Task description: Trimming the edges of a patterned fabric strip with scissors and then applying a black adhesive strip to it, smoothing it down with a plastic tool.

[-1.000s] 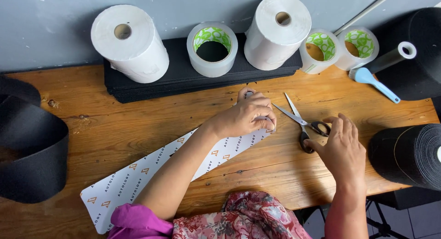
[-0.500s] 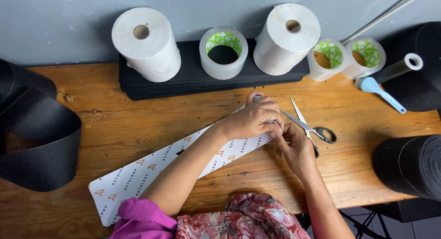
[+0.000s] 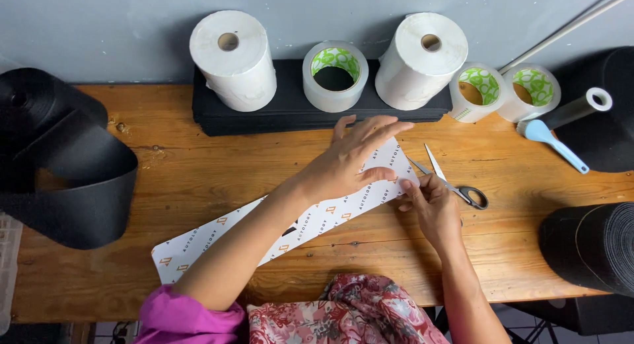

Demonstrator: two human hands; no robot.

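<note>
Head view, strip: a long white printed paper strip [image 3: 330, 215] lay slantwise on the worn wooden table [image 3: 198, 172], its near end at the left, its far end under the hands.
Head view, left hand: the left hand [image 3: 353, 160] rested on the strip's far end, palm down, fingers spread flat, closed on nothing.
Head view, right hand: the right hand [image 3: 430, 202] pinched the strip's right edge between narrow, curled fingertips.
Head view, scissors: steel scissors with black handles [image 3: 450, 179] lay open on the table just right of the right hand, not held.
Progress: judging by the idle scissors, the strip looked whole, with no cut piece in view; it seemed held in place, any cutting not begun.
Materials: two matte white paper rolls [image 3: 232, 60] and clear tape rolls with green cores [image 3: 335, 75] stood at the far edge against a flat black block [image 3: 290, 113]; coarse black webbing rolls [image 3: 63, 159] sat left and right; a pale blue plastic scoop [image 3: 553, 140] lay far right.
</note>
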